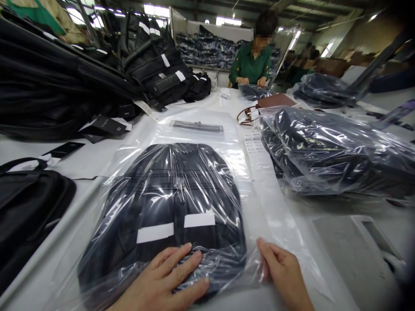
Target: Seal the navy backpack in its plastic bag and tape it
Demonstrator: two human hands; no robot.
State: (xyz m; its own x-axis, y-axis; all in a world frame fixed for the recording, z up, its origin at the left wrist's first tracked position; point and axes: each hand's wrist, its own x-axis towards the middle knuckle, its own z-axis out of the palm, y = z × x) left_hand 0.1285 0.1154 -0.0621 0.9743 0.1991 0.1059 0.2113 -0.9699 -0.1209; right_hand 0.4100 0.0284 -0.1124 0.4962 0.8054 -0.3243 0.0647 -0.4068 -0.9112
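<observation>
In front of me a black backpack (181, 190) lies inside a clear plastic bag (249, 207), with two white strips across the backpack's front. My left hand (171, 276) rests on the lower part of the wrapped backpack, palm down and fingers spread. At the bag's lower right side, my right hand (280, 268) is closed, pinching the edge of the plastic between thumb and fingers. A printed rectangular label (196, 126) shows on the plastic beyond the backpack.
Black backpacks (152, 60) with hang tags (103, 125) are piled at the left. Another black bag (29, 207) sits at near left. Plastic-wrapped bags (327, 151) and a barcode sticker sheet (254, 142) lie right. Across the table, a person in green (251, 65) handles a wrapped item.
</observation>
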